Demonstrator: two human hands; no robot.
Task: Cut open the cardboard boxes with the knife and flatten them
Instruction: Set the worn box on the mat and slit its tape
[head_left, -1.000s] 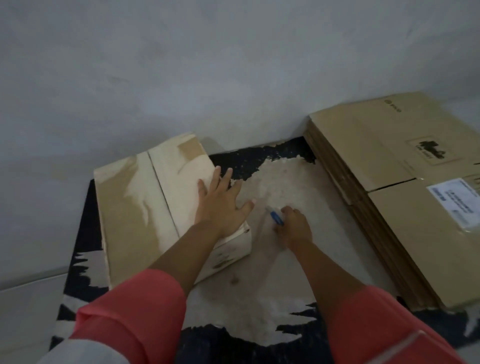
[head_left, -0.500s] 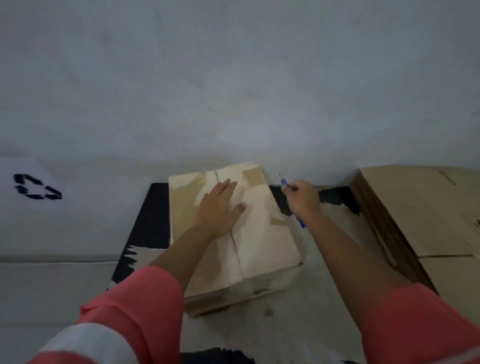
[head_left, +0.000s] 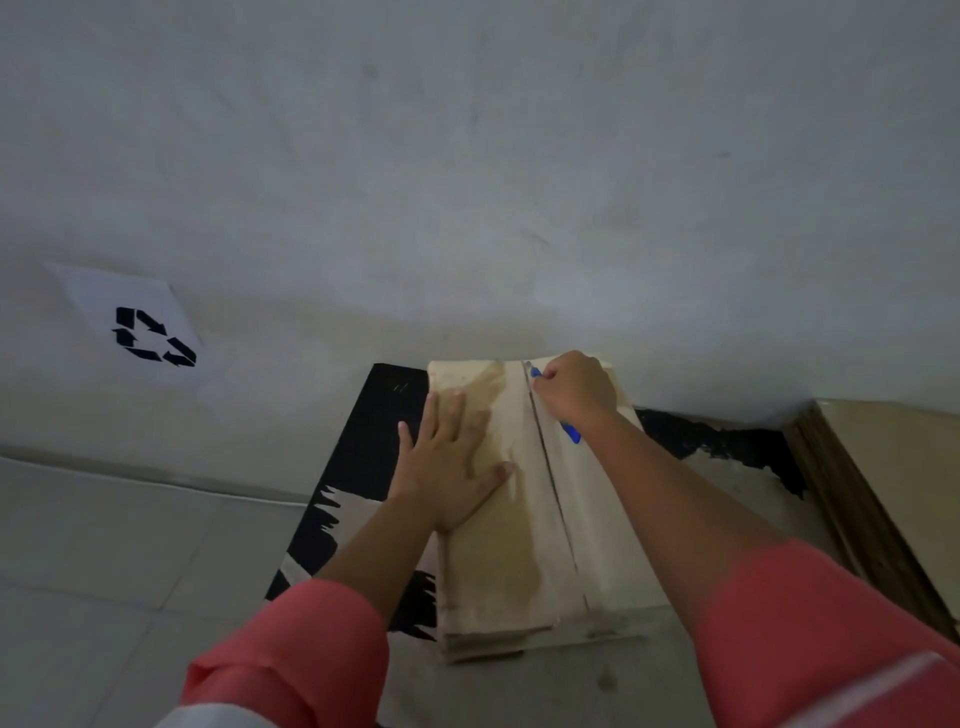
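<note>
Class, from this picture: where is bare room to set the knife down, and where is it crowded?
Free: the tiled floor left of the mat, below the recycling sign; the mat strip between the box and the flattened stack. Crowded: the box top, under the left hand and the right hand with the knife.

plain grey wall (head_left: 467, 182) fills most of the view, with a white sheet (head_left: 93, 291) stuck low on it at the left, printed with a black recycling symbol (head_left: 154, 338). pale floor tiles (head_left: 104, 545) bottom left, and a black mat (head_left: 374, 415) lies against the wall, worn pale in patches.
</note>
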